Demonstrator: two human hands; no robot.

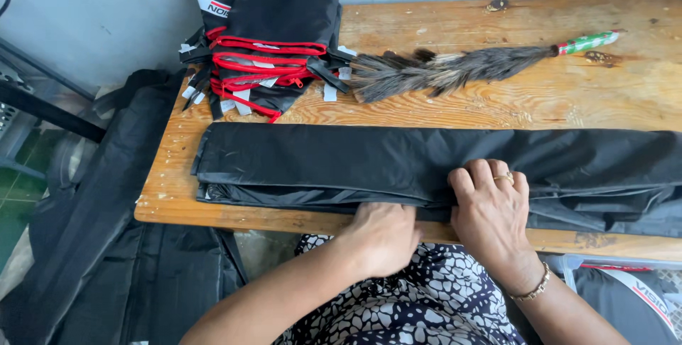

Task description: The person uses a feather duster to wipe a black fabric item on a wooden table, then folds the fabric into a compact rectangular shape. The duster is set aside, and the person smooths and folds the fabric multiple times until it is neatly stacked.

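Hanging off the lower left of the frame, more black fabric [92, 245] drapes down beside the counter [497, 96], spilling toward the floor; at the upper left a stack of folded black pieces with red trim [263, 54] sits at the counter's back edge, out of the way of the working space; across the middle lies a long folded black cloth [341, 164], stretched flat along the front edge of the counter and running off the right side; the left hand [383, 235] sits at the front edge of that cloth, its fingers tucked under or curled against the fold, so whether it is gripping cannot be told; just beside it, the right hand [490, 210] lies flat and spread on top of the cloth, palm down, seemingly pressing the layers so they stay aligned; behind the cloth, toward the upper right, a feather duster [455, 68] with a green and red handle lies on bare wood.
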